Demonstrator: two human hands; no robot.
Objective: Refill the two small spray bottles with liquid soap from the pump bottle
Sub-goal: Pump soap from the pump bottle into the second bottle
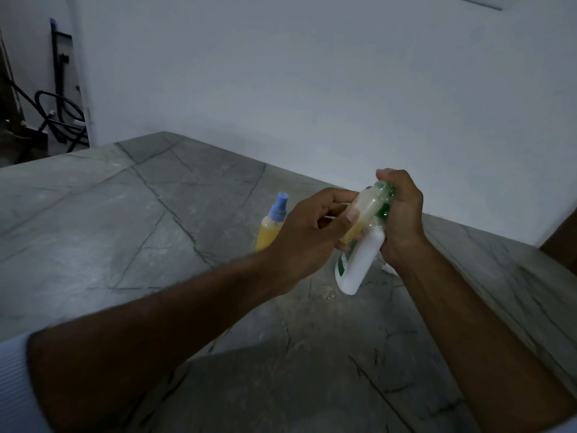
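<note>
My left hand (312, 235) grips a small clear spray bottle (365, 214) with yellowish liquid in it, tilted with its mouth up by the green pump head (385, 198) of the white pump bottle (359, 260). My right hand (402, 214) is wrapped over that pump head and neck. The white bottle leans, its base on the grey stone table (156, 229). A second small spray bottle (271, 226), full of yellow liquid and with its blue sprayer on, stands on the table just left of my left hand.
A small white object (388, 267) lies on the table behind the pump bottle, mostly hidden by my right wrist. A white wall runs along the table's far edge. Dark cables and a stand (59, 114) sit on the floor at far left.
</note>
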